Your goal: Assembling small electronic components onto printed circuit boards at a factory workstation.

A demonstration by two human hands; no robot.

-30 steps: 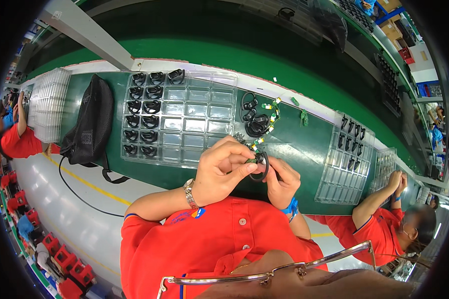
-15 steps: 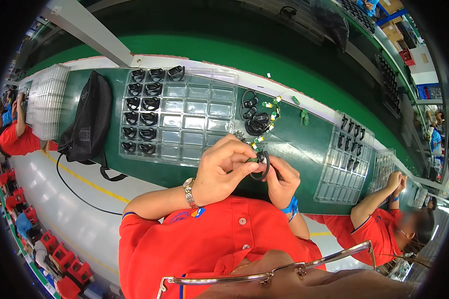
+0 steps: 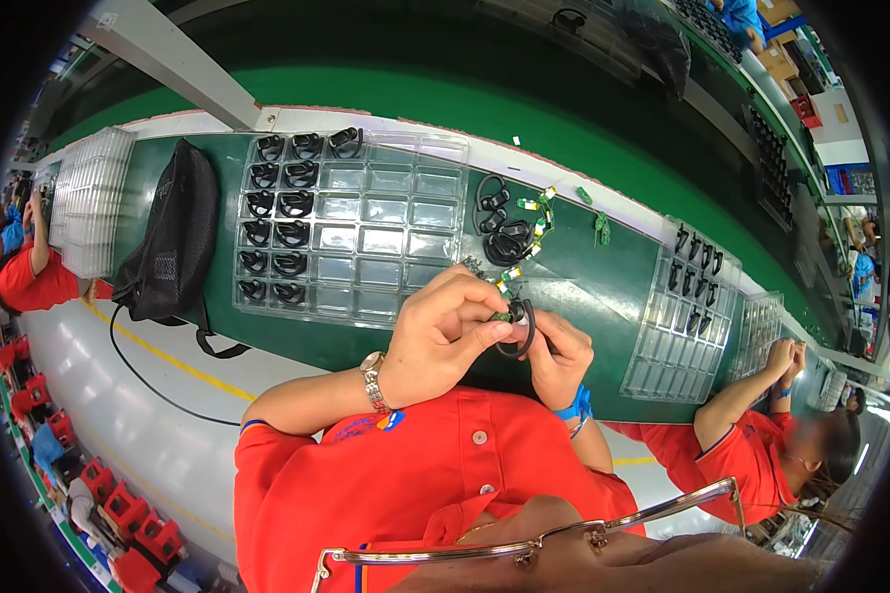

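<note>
Both my hands meet in front of my chest, over the near edge of the green table. My left hand (image 3: pixel 442 324) is closed, pinching a small green circuit board (image 3: pixel 502 317) between thumb and fingertips. Beside it, my right hand (image 3: pixel 561 364) grips a black ear-hook earphone (image 3: pixel 530 334), its hook curving up and the board held against its body. Just beyond lie several loose black earphones (image 3: pixel 506 242) and a curved strip of green boards with white and yellow parts (image 3: pixel 539 229). My fingers partly hide where board and earphone meet.
To the left, a clear compartment tray (image 3: pixel 384 240) holds black earphones in its left columns. A black mesh bag (image 3: pixel 178 232) and stacked clear trays (image 3: pixel 94 203) lie farther left. Another part-filled tray (image 3: pixel 674 346) is at right, near a co-worker in red (image 3: pixel 752 460). Beyond runs a green belt (image 3: pixel 386 104).
My hands keep nearly the same pose around the board and earphone. A small white scrap on the far belt has shifted slightly left.
</note>
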